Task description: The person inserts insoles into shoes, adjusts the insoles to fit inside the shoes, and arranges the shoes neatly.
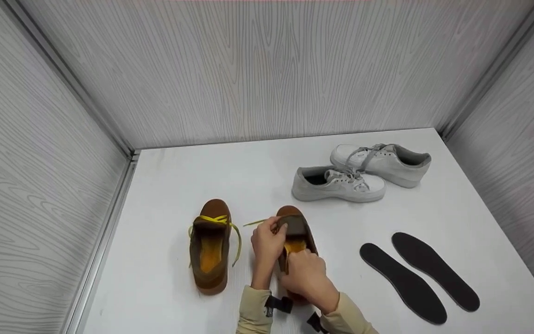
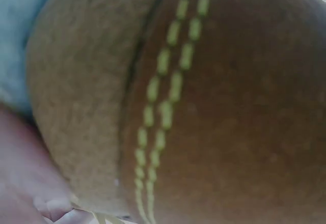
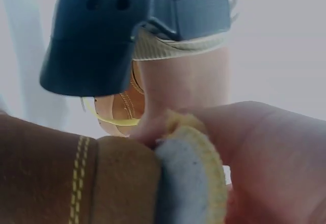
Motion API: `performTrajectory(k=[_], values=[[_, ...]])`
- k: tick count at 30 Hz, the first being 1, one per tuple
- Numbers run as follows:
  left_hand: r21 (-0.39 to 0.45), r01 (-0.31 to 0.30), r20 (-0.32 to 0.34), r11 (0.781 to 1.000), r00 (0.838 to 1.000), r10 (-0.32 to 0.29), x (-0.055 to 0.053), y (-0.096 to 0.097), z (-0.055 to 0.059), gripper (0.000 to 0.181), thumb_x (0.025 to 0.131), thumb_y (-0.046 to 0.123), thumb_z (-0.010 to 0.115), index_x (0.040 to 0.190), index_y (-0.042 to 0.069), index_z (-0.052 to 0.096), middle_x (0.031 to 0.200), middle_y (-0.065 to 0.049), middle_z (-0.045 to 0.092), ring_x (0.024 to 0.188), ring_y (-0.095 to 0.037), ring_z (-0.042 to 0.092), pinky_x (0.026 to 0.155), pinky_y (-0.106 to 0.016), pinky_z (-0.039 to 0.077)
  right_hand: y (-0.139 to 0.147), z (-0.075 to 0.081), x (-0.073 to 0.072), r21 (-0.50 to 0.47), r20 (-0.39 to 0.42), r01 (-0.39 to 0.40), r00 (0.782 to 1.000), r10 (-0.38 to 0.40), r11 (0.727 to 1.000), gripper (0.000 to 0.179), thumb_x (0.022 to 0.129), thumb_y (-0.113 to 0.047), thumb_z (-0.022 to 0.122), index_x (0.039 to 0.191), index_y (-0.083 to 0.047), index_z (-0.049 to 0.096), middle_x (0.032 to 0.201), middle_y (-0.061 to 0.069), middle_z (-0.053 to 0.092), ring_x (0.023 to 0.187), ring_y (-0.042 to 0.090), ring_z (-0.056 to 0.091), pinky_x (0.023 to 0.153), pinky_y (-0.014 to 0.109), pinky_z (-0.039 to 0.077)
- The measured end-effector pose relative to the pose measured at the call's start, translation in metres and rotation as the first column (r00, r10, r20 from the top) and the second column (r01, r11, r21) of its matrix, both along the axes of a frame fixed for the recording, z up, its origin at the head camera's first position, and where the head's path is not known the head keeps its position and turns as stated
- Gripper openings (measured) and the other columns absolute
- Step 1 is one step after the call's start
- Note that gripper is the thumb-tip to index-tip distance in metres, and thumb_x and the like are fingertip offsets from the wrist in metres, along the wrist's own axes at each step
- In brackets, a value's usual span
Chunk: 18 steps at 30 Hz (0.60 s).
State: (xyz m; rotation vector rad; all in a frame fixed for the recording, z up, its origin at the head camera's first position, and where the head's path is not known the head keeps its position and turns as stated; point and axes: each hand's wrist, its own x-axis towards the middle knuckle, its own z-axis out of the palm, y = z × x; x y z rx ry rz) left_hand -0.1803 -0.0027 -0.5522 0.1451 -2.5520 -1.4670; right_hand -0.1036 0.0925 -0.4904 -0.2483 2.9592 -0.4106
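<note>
A brown leather shoe with yellow stitching stood at the lower centre of the frame on the white tabletop. The left hand pinched its dark tongue; the right hand gripped its fuzzy yellow insole, likely to tear if tugged too hard.

One brown shoe sits sole down between five and six o'clock from the head view's centre, its toe aimed just short of twelve; double yellow stitching runs alongside its tan collar; its dark tongue is raised, and a yellow lace pokes towards nine; its fuzzy yellow insole lies partly inside, one rounded, grey-blue-faced end tilted up beside the collar.
</note>
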Motion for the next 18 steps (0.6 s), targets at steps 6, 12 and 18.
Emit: performTrajectory(k=[6, 12, 18], values=[[-0.015, -0.008, -0.014, 1.000, 1.000, 0.008, 0.001, 0.000, -0.002, 0.017, 0.085, 0.018, 0.076, 0.100, 0.012, 0.078, 0.091, -0.001, 0.076, 0.087, -0.020, 0.071, 0.081, -0.045, 0.051, 0.002, -0.005, -0.003, -0.027, -0.002, 0.014, 1.000, -0.014, 1.000, 0.020, 0.074, -0.016, 0.070, 0.069, 0.002, 0.062, 0.073, 0.021, 0.060, 0.062, 0.038, 0.061, 0.053, 0.050, 0.051], [-0.009, -0.009, -0.015, 1.000, 1.000, 0.009, 0.001, 0.000, -0.003, 0.018, 0.084, 0.017, 0.076, 0.100, 0.011, 0.078, 0.091, -0.001, 0.076, 0.089, -0.021, 0.071, 0.082, -0.046, 0.050, 0.000, -0.015, -0.012, -0.039, -0.066, -0.016, 0.998, 0.013, 0.999, 0.019, 0.081, -0.011, 0.069, 0.071, 0.003, 0.062, 0.073, 0.023, 0.062, 0.066, 0.042, 0.063, 0.057, 0.051, 0.053], [-0.007, 0.005, -0.017, 1.000, 1.000, -0.005, 0.000, 0.000, -0.001, 0.018, 0.085, 0.018, 0.076, 0.102, 0.011, 0.077, 0.092, -0.002, 0.076, 0.089, -0.022, 0.071, 0.082, -0.045, 0.051, -0.002, -0.022, -0.024, -0.134, -0.032, -0.029, 0.999, 0.025, 0.991, 0.014, 0.083, -0.008, 0.067, 0.080, 0.005, 0.065, 0.079, 0.025, 0.064, 0.074, 0.046, 0.065, 0.060, 0.053, 0.054]])
